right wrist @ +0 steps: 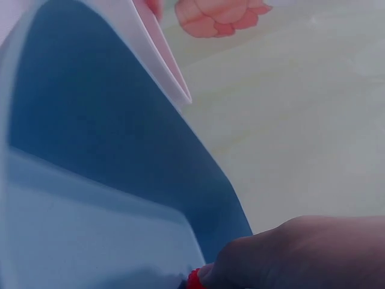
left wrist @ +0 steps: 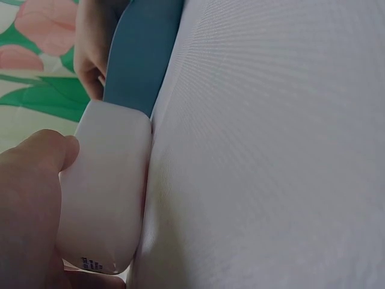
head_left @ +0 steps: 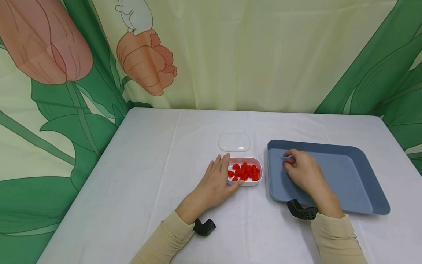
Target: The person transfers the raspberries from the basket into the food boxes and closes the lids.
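Note:
My left hand (head_left: pixel 214 179) holds the left end of a small white box (head_left: pixel 245 183), its fingers along that end and its thumb at the near rim. Several small red pieces (head_left: pixel 244 171) lie inside. In the left wrist view, the thumb (left wrist: pixel 57 150) touches the box's white side wall (left wrist: pixel 111 174). Over the left part of a blue-grey tray (head_left: pixel 343 176), my right hand (head_left: pixel 304 172) pinches one red piece (head_left: pixel 289 161). That red piece (right wrist: pixel 194 279) is partly hidden by a finger in the right wrist view.
Beyond the box lies a clear plastic lid (head_left: pixel 234 142). A white cloth (head_left: pixel 138 176) covers the table, and a patterned curtain (head_left: pixel 247 55) hangs behind its far edge. The tray's raised rim (head_left: pixel 316 143) stands just right of the box.

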### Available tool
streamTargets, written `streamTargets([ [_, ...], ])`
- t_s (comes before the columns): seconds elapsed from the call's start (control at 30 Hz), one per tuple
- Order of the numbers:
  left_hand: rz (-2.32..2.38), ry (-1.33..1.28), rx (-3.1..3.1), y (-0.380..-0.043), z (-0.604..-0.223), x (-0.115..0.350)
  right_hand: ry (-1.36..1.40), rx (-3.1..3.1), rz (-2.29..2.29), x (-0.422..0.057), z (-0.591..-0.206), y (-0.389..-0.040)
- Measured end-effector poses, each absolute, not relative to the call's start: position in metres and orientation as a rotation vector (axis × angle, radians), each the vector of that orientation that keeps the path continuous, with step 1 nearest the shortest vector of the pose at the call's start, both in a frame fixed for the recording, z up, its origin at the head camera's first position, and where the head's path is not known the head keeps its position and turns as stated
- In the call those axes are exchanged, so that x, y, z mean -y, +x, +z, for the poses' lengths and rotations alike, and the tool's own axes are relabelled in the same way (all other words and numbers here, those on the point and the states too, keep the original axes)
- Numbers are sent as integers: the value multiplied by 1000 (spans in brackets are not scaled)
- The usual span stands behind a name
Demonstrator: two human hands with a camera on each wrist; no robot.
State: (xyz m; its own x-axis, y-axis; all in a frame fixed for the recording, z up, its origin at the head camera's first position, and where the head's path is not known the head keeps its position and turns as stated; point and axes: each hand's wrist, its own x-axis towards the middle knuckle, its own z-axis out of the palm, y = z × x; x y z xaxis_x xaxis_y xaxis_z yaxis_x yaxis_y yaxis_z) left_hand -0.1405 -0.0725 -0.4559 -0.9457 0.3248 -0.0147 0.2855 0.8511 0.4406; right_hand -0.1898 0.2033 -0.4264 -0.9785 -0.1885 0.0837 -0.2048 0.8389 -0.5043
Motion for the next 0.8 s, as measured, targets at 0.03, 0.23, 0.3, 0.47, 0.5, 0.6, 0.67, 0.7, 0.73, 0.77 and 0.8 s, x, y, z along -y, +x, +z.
streamTargets([
  [0.03, 678, 485, -2936, -141, -456, 73, 322, 2978, 826, -203, -427, -190],
  [0.23, 672, 476, -2934, -141, -457, 73, 332, 2971, 842, -200, -428, -190],
  [0.3, 666, 472, -2935, -142, -457, 72, 334, 2969, 845, -200, -428, -190],
  [0.47, 661, 460, -2928, -142, -456, 72, 340, 2962, 852, -199, -427, -189],
  [0.5, 661, 459, -2927, -142, -456, 72, 341, 2961, 852, -199, -427, -189],
  [0.6, 659, 461, -2928, -142, -456, 73, 343, 2955, 849, -199, -427, -189],
  [0.67, 660, 463, -2930, -142, -456, 73, 342, 2951, 848, -198, -427, -189],
  [0.7, 659, 463, -2931, -142, -456, 73, 343, 2948, 847, -198, -427, -189],
  [0.73, 657, 462, -2932, -143, -456, 73, 345, 2944, 847, -198, -427, -189],
  [0.77, 655, 462, -2933, -143, -456, 73, 347, 2941, 847, -198, -428, -189],
  [0.8, 655, 462, -2934, -143, -456, 73, 349, 2937, 845, -198, -428, -189],
])
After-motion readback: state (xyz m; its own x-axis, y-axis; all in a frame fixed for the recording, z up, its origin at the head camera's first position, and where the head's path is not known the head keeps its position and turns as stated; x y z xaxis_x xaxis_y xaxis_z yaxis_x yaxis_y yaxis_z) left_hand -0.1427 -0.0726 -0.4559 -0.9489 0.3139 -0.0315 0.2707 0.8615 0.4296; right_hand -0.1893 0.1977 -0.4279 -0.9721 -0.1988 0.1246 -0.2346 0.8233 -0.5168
